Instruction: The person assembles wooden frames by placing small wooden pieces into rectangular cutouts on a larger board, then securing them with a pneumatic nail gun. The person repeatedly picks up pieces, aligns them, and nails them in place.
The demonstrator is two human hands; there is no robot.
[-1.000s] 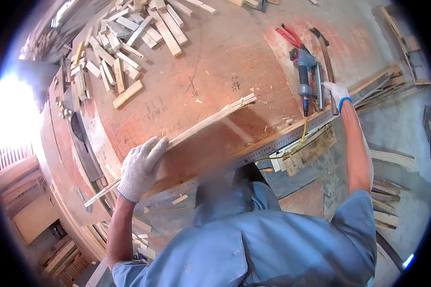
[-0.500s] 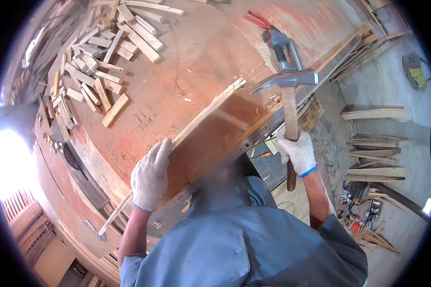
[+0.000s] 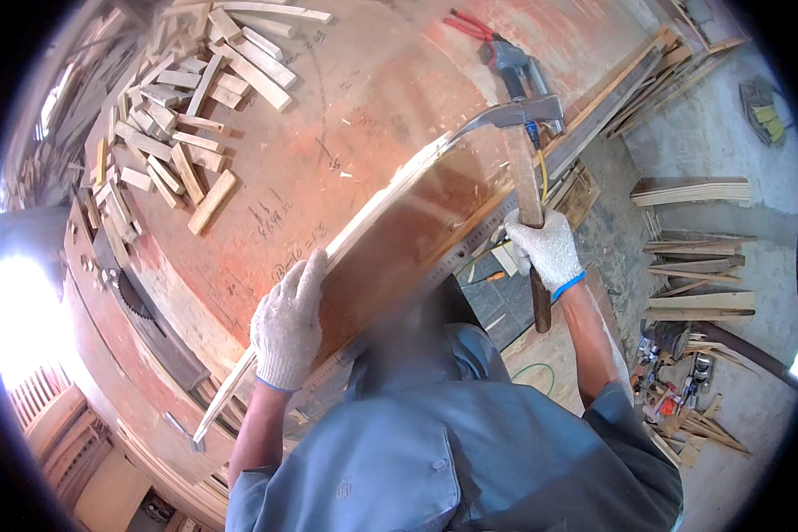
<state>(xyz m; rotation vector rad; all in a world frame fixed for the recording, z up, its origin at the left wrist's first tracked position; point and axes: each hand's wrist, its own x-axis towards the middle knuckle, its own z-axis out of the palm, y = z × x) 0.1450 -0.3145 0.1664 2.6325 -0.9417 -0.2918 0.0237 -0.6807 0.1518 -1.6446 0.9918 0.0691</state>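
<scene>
Partly, left hand [image 3: 288,324] hides the wood strip [image 3: 388,198] it grips; right hand [image 3: 551,250] clasps hammer [image 3: 525,177]

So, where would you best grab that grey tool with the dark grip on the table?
Probably around the dark grip of the grey tool, coming from its left: that side faces bare tabletop, while a metal rail runs along its right. Keep high, since the hammer in the right hand partly hides its near end.
</scene>
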